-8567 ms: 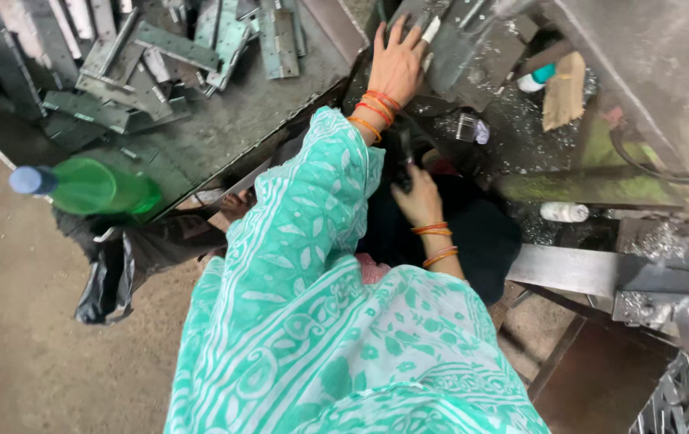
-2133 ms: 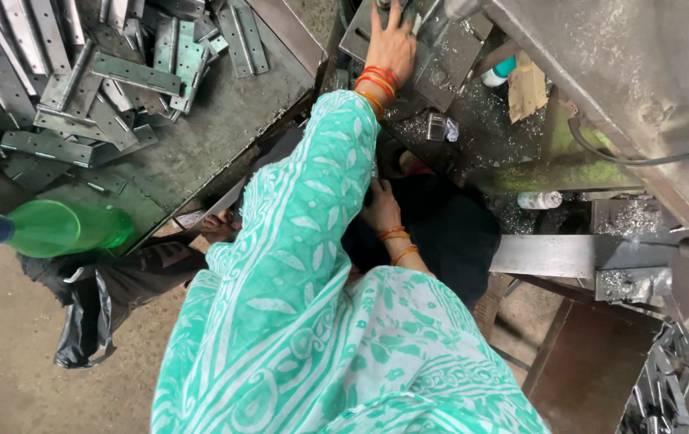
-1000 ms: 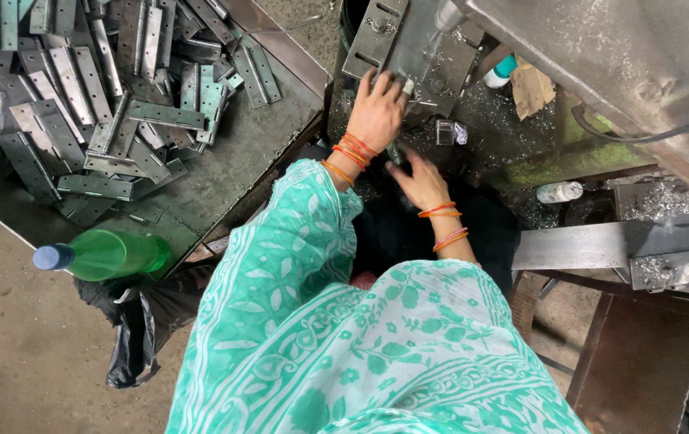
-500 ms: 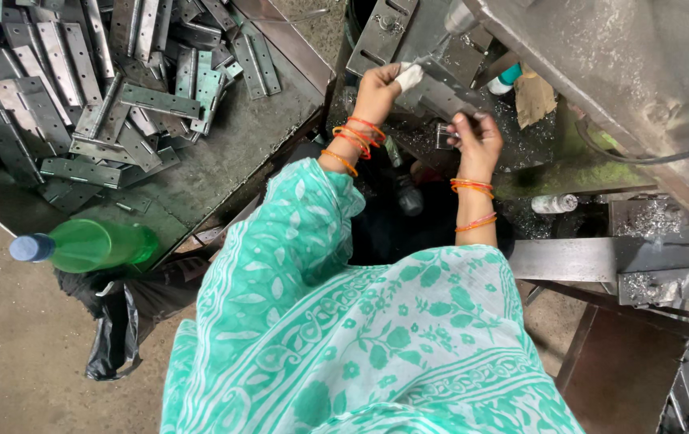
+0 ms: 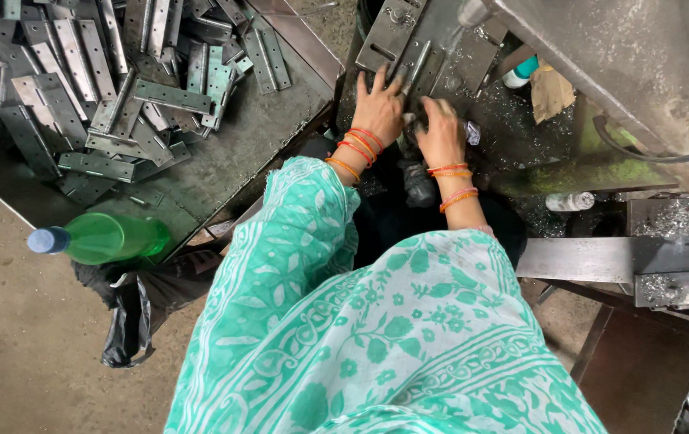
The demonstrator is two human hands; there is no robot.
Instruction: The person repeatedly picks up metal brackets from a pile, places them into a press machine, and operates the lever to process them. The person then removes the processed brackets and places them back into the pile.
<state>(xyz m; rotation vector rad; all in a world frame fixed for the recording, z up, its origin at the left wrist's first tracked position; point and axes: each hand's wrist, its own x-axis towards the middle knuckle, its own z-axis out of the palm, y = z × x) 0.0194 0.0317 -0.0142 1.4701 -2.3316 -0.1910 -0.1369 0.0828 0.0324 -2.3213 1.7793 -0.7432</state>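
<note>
I judge I'm seating a plate (image 5: 419,64) on the press bed (image 5: 441,60), left hand (image 5: 378,104) and right hand (image 5: 441,133) flat-fingered, holding nothing; next, hands clear.

A turquoise garment (image 5: 377,337) with a white floral and paisley pattern fills the lower middle of the frame. Orange and red bangles (image 5: 356,149) ring the wrist of the left hand (image 5: 378,104); orange bangles (image 5: 453,185) ring the wrist of the right hand (image 5: 441,133). At the left edge lies a bright green bottle (image 5: 107,239) with a blue cap (image 5: 43,239). Below it sits a black bag (image 5: 131,313). Dull grey metal hinges (image 5: 103,88) fill the upper left, on a dark grey-green tray (image 5: 240,153). At the upper centre is a grey steel plate (image 5: 429,56). A white container with a teal band (image 5: 519,74) and a tan scrap (image 5: 552,92) sit at the upper right.
</note>
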